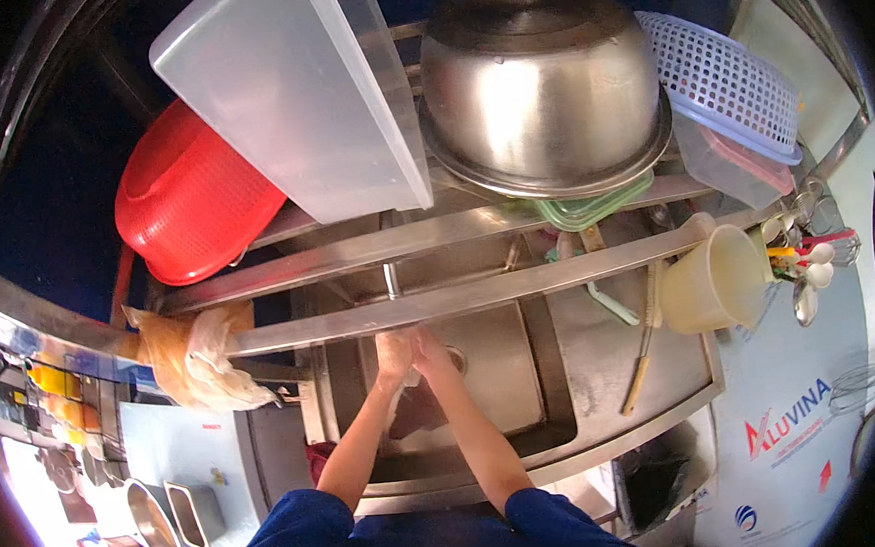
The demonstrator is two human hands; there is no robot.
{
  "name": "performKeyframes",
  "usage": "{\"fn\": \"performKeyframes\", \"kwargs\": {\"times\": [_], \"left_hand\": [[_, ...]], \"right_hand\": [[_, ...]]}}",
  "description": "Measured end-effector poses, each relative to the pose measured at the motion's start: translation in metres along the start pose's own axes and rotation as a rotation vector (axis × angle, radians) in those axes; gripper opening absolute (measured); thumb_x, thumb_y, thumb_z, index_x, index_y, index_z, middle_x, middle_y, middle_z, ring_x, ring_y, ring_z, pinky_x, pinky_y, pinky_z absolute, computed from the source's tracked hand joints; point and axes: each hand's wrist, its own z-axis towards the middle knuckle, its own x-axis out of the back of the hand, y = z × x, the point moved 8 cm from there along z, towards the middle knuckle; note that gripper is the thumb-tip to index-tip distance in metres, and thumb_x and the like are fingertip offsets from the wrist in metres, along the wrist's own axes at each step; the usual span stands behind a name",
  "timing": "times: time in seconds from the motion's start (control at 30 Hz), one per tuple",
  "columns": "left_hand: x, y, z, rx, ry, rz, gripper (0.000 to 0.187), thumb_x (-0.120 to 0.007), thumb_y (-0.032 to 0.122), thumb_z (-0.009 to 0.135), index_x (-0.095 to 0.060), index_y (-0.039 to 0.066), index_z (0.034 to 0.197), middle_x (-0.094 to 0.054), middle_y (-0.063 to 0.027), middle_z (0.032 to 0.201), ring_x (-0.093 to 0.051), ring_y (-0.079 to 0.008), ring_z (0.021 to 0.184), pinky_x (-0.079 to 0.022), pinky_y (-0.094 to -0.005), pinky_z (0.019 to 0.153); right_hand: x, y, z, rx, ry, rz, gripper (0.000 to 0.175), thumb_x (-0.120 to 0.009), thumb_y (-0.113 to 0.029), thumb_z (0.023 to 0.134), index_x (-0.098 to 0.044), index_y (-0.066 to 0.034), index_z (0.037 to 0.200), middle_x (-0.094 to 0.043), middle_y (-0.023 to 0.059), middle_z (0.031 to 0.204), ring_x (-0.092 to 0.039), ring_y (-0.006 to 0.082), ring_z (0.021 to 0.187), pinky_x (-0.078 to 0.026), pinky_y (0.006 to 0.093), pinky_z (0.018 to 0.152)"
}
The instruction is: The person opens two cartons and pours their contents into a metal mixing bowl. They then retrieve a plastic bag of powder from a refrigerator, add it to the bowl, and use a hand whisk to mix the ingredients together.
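Note:
My left hand (395,353) and my right hand are close together over the basin of a stainless steel sink (489,376), just below the front rail of an overhead rack. The hand on the picture's right (430,351) touches or nearly touches the other. Something pale and wet, perhaps water or suds, shows between and under them; whether they hold anything is unclear. A metal faucet spout (391,280) points down behind the rail. The drain (456,359) lies beside the hands. A dark reddish patch shows in the basin below the wrists.
The metal rack (469,294) carries a red colander (185,206), a translucent bin (285,110), a large steel pot (540,109) and a lavender basket (726,83). Plastic bags (206,359) hang left. A wooden-handled brush (637,385) and a cream container (708,283) are right.

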Motion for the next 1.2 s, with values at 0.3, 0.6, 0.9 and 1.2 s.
{"fn": "performKeyframes", "kwargs": {"times": [0.3,0.6,0.9,1.2], "left_hand": [[0.033,-0.135,0.101,0.296,0.200,-0.254,0.034,-0.053,0.037,0.098,-0.060,0.004,0.107,-0.056,-0.0023,0.087,-0.051,-0.0161,0.080,-0.045,-0.0326,0.069],[-0.023,-0.196,0.205,0.302,-0.085,-0.318,0.039,-0.053,0.037,0.097,-0.054,0.005,0.119,-0.051,-0.0046,0.108,-0.047,-0.0200,0.099,-0.039,-0.0360,0.084],[-0.025,-0.221,0.207,0.355,-0.142,-0.379,0.048,-0.053,0.038,0.095,-0.048,0.006,0.131,-0.046,-0.0069,0.129,-0.043,-0.0240,0.117,-0.034,-0.0395,0.099],[-0.020,-0.139,0.166,0.171,-0.251,-0.203,0.064,-0.049,0.046,0.095,-0.034,0.011,0.147,-0.038,-0.0071,0.149,-0.035,-0.0252,0.136,-0.023,-0.0415,0.112]], "right_hand": [[-0.016,0.008,-0.032,-0.178,0.403,0.038,0.051,-0.037,-0.050,0.100,-0.059,-0.0071,0.082,-0.044,-0.0011,0.049,-0.034,0.0109,0.037,-0.023,0.0244,0.032],[-0.030,-0.017,-0.109,-0.040,0.346,-0.471,0.064,-0.036,-0.062,0.096,-0.066,-0.0052,0.099,-0.061,0.0015,0.067,-0.052,0.0080,0.055,-0.035,0.0227,0.048],[-0.015,-0.022,-0.159,-0.122,0.292,-0.607,0.049,-0.038,-0.052,0.099,-0.065,-0.0130,0.109,-0.066,-0.0022,0.081,-0.061,0.0085,0.081,-0.043,0.0288,0.079],[-0.090,-0.095,-0.183,-0.263,0.390,-1.267,0.045,-0.044,-0.047,0.096,-0.062,-0.0104,0.115,-0.069,0.0046,0.096,-0.063,0.0170,0.091,-0.044,0.0361,0.090]]}}
